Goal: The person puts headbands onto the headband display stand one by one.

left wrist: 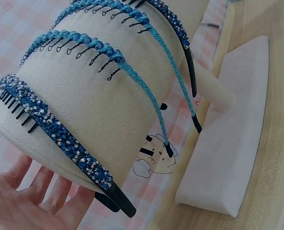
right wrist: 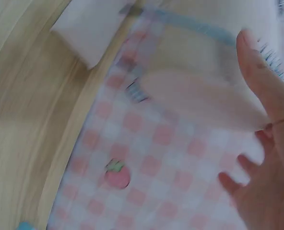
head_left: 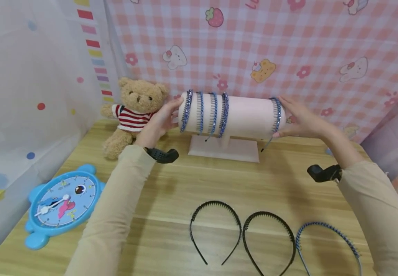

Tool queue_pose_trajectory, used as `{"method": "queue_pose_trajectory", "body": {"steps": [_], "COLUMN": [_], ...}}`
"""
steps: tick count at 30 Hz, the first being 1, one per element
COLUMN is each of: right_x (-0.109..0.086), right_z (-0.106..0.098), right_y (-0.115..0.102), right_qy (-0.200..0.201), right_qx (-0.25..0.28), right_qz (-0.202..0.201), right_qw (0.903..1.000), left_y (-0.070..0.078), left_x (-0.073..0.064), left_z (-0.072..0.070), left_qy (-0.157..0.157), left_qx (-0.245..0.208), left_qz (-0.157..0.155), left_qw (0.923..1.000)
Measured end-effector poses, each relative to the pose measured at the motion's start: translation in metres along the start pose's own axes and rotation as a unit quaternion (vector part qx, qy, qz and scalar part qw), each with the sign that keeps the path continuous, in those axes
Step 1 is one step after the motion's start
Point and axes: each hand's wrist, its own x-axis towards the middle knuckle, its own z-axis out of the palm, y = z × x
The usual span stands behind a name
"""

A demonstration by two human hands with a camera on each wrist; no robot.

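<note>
A pale display roll (head_left: 249, 115) is held level on a stem above its flat base (head_left: 223, 149) near the table's (head_left: 171, 184) back edge, probably so that the ends of worn-on bands can hang free. Four blue headbands (head_left: 224, 115) are seated around its left half, spaced apart, presumably so that each can be seen. Another blue headband (head_left: 277, 115) is set around the right end, well apart from them. The roll's left end is met by the left hand (head_left: 161, 120), its fingers kept nearly straight and loosely spread, as if for steadying; nothing is clenched. The right end is framed by the right hand (head_left: 302, 119), thumb in front and fingers parted beyond; whether the band is pressed by the thumb cannot be told. Two black headbands (head_left: 216, 202) and a blue one (head_left: 333, 227) are laid in a row at the front, apparently for easy reach. No brand can be read; the marks on the toy clock (head_left: 71, 205) are too small, and the pink lettering on the backdrop (head_left: 240, 46) is cut off.
</note>
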Motion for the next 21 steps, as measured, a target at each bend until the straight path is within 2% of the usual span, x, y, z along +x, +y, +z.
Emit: {"method": "queue_pose_trajectory", "body": {"steps": [4, 10, 15, 21], "right_x": [0.008, 0.024, 0.037, 0.05], "right_z": [0.001, 0.008, 0.017, 0.029], "right_y": [0.006, -0.007, -0.023, -0.037], "right_qy": [-0.004, 0.011, 0.027, 0.042], "right_qx": [-0.034, -0.087, -0.101, -0.091], "right_qz": [-0.018, -0.008, 0.006, 0.008], "right_qw": [0.9992, 0.9961, 0.9945, 0.9949], "left_y": [0.001, 0.002, 0.001, 0.0], "left_x": [-0.002, -0.002, -0.002, -0.001], "left_z": [0.001, 0.001, 0.001, 0.001], "left_qy": [0.0, 0.003, 0.01, 0.004], "left_qx": [0.0, -0.001, -0.004, -0.004], "left_qz": [-0.002, 0.003, 0.003, 0.002], "left_qw": [1.0, 1.0, 0.9999, 1.0]}}
